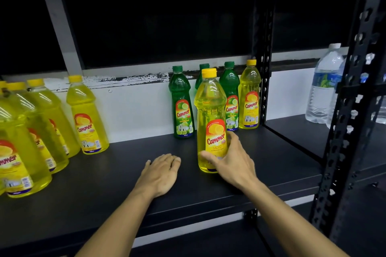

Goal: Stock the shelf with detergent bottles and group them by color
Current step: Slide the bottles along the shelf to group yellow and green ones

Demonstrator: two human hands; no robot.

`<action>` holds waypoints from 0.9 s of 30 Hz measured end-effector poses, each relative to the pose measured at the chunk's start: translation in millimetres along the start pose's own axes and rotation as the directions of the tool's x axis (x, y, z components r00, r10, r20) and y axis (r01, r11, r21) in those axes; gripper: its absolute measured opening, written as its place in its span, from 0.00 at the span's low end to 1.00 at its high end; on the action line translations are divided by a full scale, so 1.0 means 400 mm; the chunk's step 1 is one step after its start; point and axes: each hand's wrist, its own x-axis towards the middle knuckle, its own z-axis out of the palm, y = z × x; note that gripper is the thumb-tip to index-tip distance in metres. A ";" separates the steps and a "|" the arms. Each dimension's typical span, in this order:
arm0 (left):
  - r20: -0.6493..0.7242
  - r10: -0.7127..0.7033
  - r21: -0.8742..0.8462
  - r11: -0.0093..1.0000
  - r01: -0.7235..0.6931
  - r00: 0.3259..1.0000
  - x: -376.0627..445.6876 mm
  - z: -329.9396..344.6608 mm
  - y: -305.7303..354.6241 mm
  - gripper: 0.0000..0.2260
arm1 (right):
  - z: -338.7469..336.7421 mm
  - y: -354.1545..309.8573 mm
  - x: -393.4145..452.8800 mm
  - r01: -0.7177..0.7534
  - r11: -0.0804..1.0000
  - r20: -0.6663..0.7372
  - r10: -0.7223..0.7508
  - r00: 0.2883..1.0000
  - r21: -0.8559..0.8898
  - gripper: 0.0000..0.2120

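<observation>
The right hand grasps an upright yellow bottle low on its body. The left hand rests flat and released on the black shelf.

Glossy clear-plastic yellow bottle stands on a matt black shelf.

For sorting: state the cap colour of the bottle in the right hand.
Yellow cap on the yellow bottle held by the right hand; head view.

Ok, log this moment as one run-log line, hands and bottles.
right hand grips yellow bottle upright on shelf | left hand flat on shelf | green bottles behind | yellow group far left
</observation>
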 end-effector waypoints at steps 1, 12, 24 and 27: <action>-0.008 0.004 -0.030 1.000 -0.004 1.000 -0.007 -0.003 0.002 0.26 | -0.015 0.017 0.002 0.029 0.999 0.060 -0.030 0.998 0.015 0.48; -0.273 0.070 -0.149 0.982 -0.114 0.959 -0.058 -0.015 0.031 0.31 | -0.068 0.169 0.092 0.136 0.865 0.300 0.017 0.954 -0.483 0.24; -0.359 -0.309 -0.457 0.881 0.123 0.881 -0.011 0.079 0.355 0.50 | -0.056 0.174 0.106 0.156 0.861 0.382 0.048 0.923 -0.485 0.26; -0.387 -0.392 -0.491 0.854 0.174 0.835 -0.005 0.098 0.383 0.50 | -0.056 0.175 0.106 0.165 0.855 0.385 0.044 0.922 -0.492 0.26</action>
